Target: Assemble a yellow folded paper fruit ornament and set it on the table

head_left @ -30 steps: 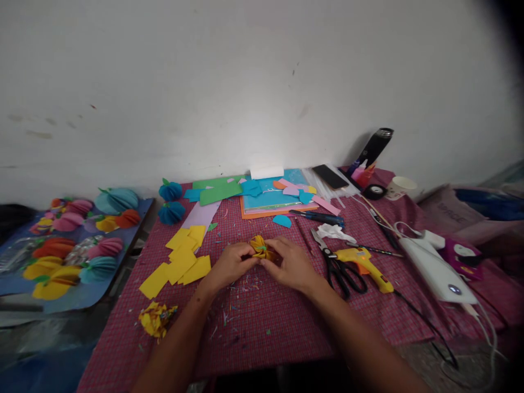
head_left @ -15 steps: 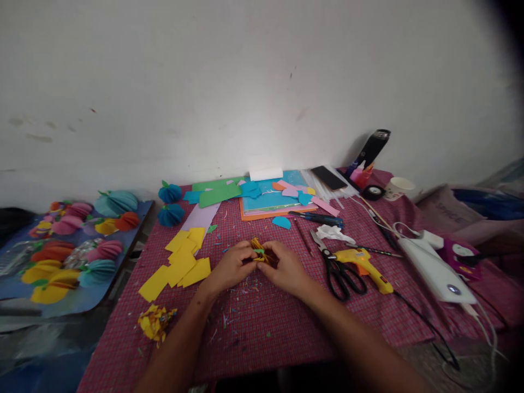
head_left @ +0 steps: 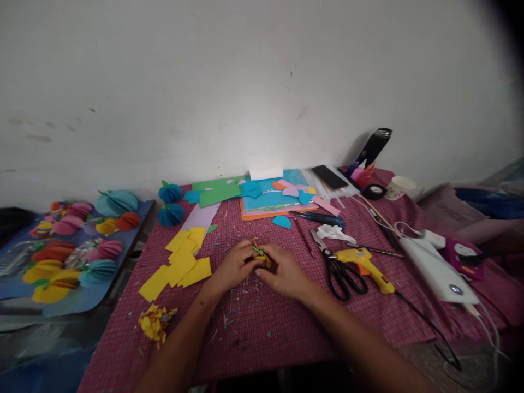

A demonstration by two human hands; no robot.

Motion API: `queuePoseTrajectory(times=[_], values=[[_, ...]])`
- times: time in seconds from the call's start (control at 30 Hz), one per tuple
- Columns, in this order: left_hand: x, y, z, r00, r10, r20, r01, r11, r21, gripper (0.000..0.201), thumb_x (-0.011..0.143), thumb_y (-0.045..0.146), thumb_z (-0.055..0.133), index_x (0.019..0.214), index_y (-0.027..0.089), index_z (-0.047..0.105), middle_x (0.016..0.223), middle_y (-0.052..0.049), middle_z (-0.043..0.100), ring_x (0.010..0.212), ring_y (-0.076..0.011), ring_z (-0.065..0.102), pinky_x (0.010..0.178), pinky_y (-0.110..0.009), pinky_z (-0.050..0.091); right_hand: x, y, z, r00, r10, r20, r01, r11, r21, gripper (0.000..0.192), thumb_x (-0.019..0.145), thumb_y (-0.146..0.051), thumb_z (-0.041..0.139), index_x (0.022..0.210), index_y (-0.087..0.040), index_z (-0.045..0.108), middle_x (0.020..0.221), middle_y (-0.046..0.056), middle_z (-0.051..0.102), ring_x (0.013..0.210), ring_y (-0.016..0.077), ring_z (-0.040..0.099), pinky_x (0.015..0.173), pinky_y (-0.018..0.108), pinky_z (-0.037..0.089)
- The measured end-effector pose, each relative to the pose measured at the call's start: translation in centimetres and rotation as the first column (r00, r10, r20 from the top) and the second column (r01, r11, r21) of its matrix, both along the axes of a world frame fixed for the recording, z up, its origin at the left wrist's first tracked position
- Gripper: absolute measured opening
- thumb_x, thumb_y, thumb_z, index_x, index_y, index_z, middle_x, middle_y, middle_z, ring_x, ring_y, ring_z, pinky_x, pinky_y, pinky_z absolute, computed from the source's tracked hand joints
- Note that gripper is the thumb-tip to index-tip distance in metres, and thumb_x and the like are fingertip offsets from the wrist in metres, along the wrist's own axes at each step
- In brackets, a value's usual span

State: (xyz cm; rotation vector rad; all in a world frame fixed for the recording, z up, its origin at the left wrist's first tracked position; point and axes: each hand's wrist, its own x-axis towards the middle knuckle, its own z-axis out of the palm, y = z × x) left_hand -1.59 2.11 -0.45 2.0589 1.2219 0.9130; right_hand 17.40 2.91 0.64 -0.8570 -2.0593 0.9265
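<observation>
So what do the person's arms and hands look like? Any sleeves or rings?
Both forearms are bare all the way to the bottom edge of the picture, with no sleeves showing. The left hand and right hand wear no gloves, and no watch, bracelet or ring can be seen on them.

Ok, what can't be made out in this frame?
Head view only:
- Yellow paper piece: mostly hidden between left hand and right hand; shape unclear.
- Cup print: too small.
- Glue gun cord: leaves off the table edge.
- Right corner: dark vignette.
</observation>
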Motion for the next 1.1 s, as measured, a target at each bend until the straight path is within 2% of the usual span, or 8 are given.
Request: queuePoseTrajectory(times=[0.23,0.33,0.43,0.57,0.7,0.87,1.0,1.1], values=[[-0.3,0.0,0.8,1.000,0.002,-0.020,-0.002,1.000,-0.018,0.013,0.090,0.027,0.062,0.084,0.019,0.069,0.087,-0.004,0.063,0.087,-0.0169,0.057,0.078,-0.029,0.044,0.5,0.4,0.4,0.999,0.042,-0.017,-0.042,0.998,-0.040,0.049,0.078,-0.018,0.068,0.126,-0.023,0.056,0.118,0.007,0.065,0.106,0.0222,0.061,0.094,0.039,0.047],[-0.6,0.0,1.4,0.998,0.029,-0.049,-0.030,0.999,-0.029,0.014,0.090,0.027,0.062,0.078,0.018,0.065,0.082,-0.002,0.062,0.080,-0.0151,0.057,0.073,-0.027,0.042,1.3,0.9,0.9,1.000,0.012,-0.003,-0.013,0.997,-0.071,0.051,0.079,-0.023,0.070,0.128,-0.024,0.055,0.121,0.007,0.064,0.108,0.0228,0.060,0.095,0.040,0.047],[-0.8,-0.1,1.6,0.997,0.059,-0.055,-0.061,0.997,-0.044,0.017,0.088,0.028,0.064,0.076,0.017,0.063,0.078,0.000,0.061,0.074,-0.0136,0.056,0.069,-0.026,0.040,2.0,1.3,1.3,0.998,-0.051,0.034,0.054,0.996,-0.067,0.031,0.079,-0.025,0.069,0.109,-0.022,0.061,0.105,0.005,0.066,0.093,0.0197,0.061,0.083,0.035,0.049],[-0.8,-0.1,1.4,0.997,0.070,-0.045,-0.073,0.996,-0.059,0.018,0.086,0.031,0.067,0.075,0.017,0.063,0.076,0.000,0.062,0.071,-0.0128,0.056,0.068,-0.025,0.040,2.6,1.7,1.4,0.997,-0.066,0.036,0.069,0.994,-0.088,0.014,0.078,-0.018,0.064,0.091,-0.020,0.058,0.087,0.000,0.062,0.077,0.0149,0.057,0.069,0.027,0.046],[-0.7,-0.1,1.4,0.996,0.069,-0.056,-0.073,0.994,-0.076,0.020,0.086,0.032,0.067,0.074,0.017,0.063,0.076,0.000,0.062,0.072,-0.0132,0.056,0.067,-0.026,0.040,2.8,1.9,1.3,0.997,-0.051,0.062,0.058,0.992,-0.113,0.012,0.076,-0.014,0.060,0.085,-0.020,0.055,0.081,-0.001,0.061,0.071,0.0134,0.055,0.063,0.024,0.043],[-0.8,-0.2,1.7,0.996,0.061,-0.071,-0.068,0.993,-0.100,0.023,0.086,0.036,0.066,0.073,0.017,0.063,0.075,0.000,0.061,0.071,-0.0131,0.055,0.066,-0.025,0.039,2.8,2.3,1.0,0.975,-0.148,0.167,0.155,0.987,-0.031,0.005,0.079,-0.017,0.060,0.077,-0.020,0.056,0.074,-0.002,0.061,0.066,0.0134,0.054,0.060,0.024,0.038],[-0.8,-0.2,1.7,0.996,0.061,-0.072,-0.068,0.993,-0.097,0.023,0.084,0.036,0.069,0.072,0.017,0.063,0.074,0.001,0.060,0.071,-0.0127,0.055,0.065,-0.024,0.038,2.8,2.4,0.8,0.954,-0.217,0.207,0.225,0.974,-0.016,0.006,0.084,-0.023,0.059,0.078,-0.021,0.057,0.069,-0.002,0.062,0.060,0.0132,0.054,0.056,0.024,0.035],[-0.8,-0.2,1.8,0.996,0.053,-0.078,-0.060,0.994,-0.096,0.023,0.084,0.035,0.069,0.072,0.017,0.061,0.074,0.001,0.060,0.071,-0.0125,0.055,0.066,-0.024,0.037,2.7,2.2,0.7,0.960,-0.197,0.200,0.209,0.977,-0.041,0.007,0.085,-0.027,0.061,0.082,-0.022,0.058,0.070,-0.002,0.064,0.059,0.0133,0.056,0.055,0.024,0.035]])
